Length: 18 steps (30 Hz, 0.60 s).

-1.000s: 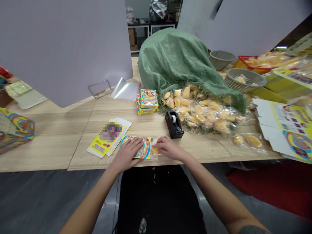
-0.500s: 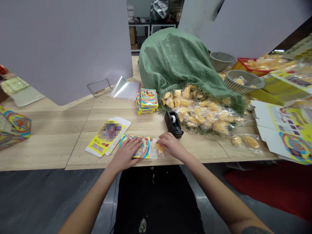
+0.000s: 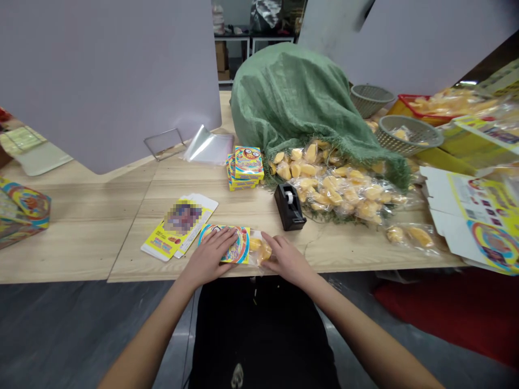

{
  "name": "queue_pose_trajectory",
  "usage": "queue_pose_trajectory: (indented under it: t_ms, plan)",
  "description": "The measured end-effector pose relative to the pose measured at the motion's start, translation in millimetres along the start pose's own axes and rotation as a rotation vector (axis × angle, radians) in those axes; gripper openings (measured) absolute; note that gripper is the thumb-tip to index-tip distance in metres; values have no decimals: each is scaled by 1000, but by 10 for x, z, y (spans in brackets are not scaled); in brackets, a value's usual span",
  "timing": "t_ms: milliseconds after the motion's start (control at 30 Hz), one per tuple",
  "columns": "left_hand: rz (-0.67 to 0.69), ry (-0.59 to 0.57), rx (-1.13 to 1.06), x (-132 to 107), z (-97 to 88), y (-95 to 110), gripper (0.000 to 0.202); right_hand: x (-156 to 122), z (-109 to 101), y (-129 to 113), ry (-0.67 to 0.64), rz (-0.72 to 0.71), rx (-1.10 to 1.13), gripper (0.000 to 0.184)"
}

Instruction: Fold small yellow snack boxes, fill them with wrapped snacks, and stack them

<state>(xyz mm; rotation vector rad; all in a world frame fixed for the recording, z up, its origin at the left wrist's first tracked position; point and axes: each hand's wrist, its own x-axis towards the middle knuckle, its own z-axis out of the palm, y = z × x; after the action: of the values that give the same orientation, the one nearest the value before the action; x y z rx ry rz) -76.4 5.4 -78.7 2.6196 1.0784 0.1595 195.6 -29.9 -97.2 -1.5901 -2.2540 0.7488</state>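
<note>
My left hand (image 3: 214,251) lies flat on a small printed carton (image 3: 244,246) at the table's front edge, fingers stretched out over its colourful face. At the carton's right end is a clear packet of yellow pieces (image 3: 260,249), partly over the white end flap. My right hand (image 3: 286,258) grips that packet from the right, thumb on the near side and fingers on the far side. Whether part of the packet is inside the carton, I cannot tell. Just left of the carton rest flat, printed cartons (image 3: 172,229).
A black tape dispenser (image 3: 289,208) stands beyond my right hand. Behind it, many wrapped yellow pieces (image 3: 336,186) spill from a green sack (image 3: 292,97). Small stacked boxes (image 3: 246,166), clear film sheets (image 3: 211,147), grey baskets (image 3: 407,136) and a larger printed carton (image 3: 474,216) surround the work spot.
My right hand has shifted slightly nearer, its thumb and fingers now wider around the packet. The packet has moved left against the carton's end. My left hand has stayed put.
</note>
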Motion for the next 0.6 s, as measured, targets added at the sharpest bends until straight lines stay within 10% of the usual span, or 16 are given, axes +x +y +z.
queue_pose_trajectory:
  t_ms: [200,600]
  plan:
    - [-13,-12,6,-5,-12,20,68,173,223,-27,167,347,44,22]
    - [-15,-6,18,5,2,22,70,-63,186,-5,202,332,302,52]
